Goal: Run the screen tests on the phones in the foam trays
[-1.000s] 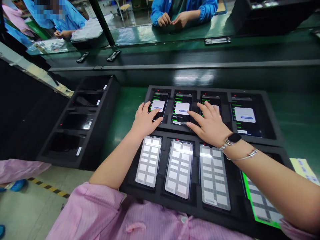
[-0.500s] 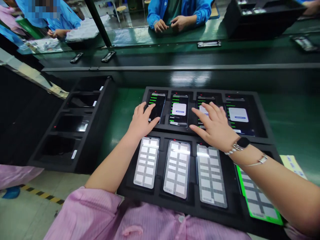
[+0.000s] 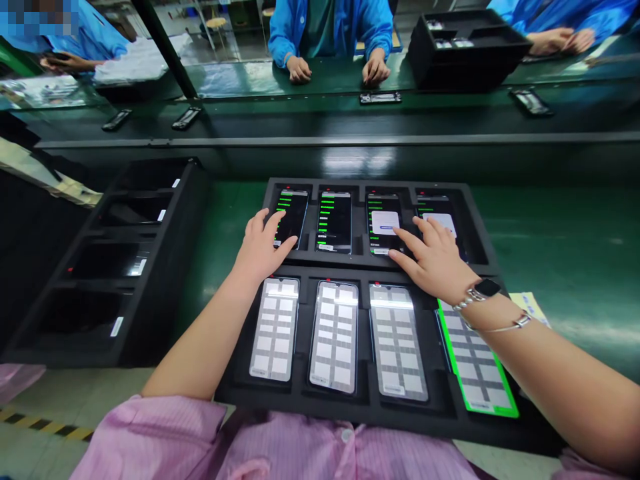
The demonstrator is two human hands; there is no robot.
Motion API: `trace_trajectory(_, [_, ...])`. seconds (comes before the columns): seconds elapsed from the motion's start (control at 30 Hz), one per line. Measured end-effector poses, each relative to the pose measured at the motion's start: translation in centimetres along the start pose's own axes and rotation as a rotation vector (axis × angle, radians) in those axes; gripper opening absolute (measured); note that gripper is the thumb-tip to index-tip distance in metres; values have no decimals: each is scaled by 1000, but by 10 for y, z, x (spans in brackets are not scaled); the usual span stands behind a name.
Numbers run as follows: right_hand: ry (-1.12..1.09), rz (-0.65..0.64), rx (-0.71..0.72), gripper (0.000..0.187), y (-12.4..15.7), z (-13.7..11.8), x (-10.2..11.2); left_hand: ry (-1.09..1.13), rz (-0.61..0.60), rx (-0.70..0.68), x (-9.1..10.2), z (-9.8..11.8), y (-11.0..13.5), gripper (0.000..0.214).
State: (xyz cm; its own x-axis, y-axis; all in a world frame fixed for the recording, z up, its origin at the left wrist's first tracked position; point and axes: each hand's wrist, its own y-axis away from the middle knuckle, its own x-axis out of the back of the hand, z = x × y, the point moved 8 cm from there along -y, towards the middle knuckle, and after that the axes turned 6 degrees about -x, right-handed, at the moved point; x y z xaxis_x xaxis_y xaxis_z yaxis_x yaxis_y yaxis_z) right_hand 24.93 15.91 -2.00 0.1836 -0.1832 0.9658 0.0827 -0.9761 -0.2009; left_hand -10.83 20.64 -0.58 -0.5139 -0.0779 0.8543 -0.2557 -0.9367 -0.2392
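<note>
Two black foam trays, a far tray (image 3: 360, 261) and a near tray (image 3: 345, 413), hold smartphones in slots. My left hand (image 3: 263, 247) is open, fingers spread over the far-left smartphone (image 3: 296, 215), whose dark screen has green lines. Beside it a second smartphone (image 3: 335, 220) shows similar lines without a pop-up. White pop-ups are lit on the third smartphone (image 3: 384, 223) and the far-right smartphone (image 3: 440, 223). My right hand (image 3: 433, 257) is open, its index fingertip at the third phone's pop-up; I cannot tell whether it touches. Near phones show grey-and-white block patterns, one green-edged (image 3: 500, 400).
At left stands a black tray stack (image 3: 165, 267) with dark-screened phones. Across the green bench (image 3: 565, 227), a conveyor (image 3: 280, 123) carries phone frames (image 3: 380, 98). Co-workers in blue sleeves (image 3: 376, 30) sit beyond it, near a black box (image 3: 465, 60).
The second phone's pop-up has gone, leaving green lines. My right hand has shifted right relative to the tray, uncovering the third phone. The camera view has turned slightly right.
</note>
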Motion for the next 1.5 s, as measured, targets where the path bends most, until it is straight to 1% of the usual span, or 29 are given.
trace_trajectory(0.17, [5,-38,-20,64,-2,0,-2,18,-18,15,-1,0,0,62])
trace_trajectory(0.27, [-10,-1,-26,65,1,8,9,28,-16,24,0,-1,0,62])
trace_trajectory(0.33, [-16,52,-59,67,7,23,21,29,-8,20,0,0,0,61])
trace_trajectory(0.4, [-12,96,-113,69,16,43,32,17,0,10,1,0,0,61])
trace_trajectory(0.47, [3,100,-168,71,25,63,35,7,2,9,1,0,0,62])
trace_trajectory(0.53, [19,72,-209,71,33,77,33,9,-3,20,0,-2,0,63])
trace_trajectory(0.6, [25,49,-233,72,38,85,27,7,-5,30,0,-3,0,64])
trace_trajectory(0.77, [23,59,-231,75,35,91,17,10,-3,42,2,-2,1,65])
trace_trajectory(0.87, [17,73,-208,71,32,95,13,15,-14,66,2,-2,2,65])
trace_trajectory(0.97, [15,62,-217,67,31,99,12,25,-24,79,3,-2,2,65])
trace_trajectory(1.03, [18,59,-217,68,31,96,16,35,-24,76,3,-2,2,65])
trace_trajectory(1.1, [13,94,-195,70,32,85,26,40,-25,74,3,-1,2,65])
trace_trajectory(1.17, [0,138,-147,73,33,69,37,27,-30,74,2,0,2,65])
trace_trajectory(1.23, [-6,147,-75,75,34,49,45,-17,-22,58,3,3,2,64])
trace_trajectory(1.37, [1,68,44,73,36,13,44,-135,22,-40,8,16,4,61])
trace_trajectory(1.5, [6,-4,80,67,41,-6,39,-167,30,-150,8,33,11,56])
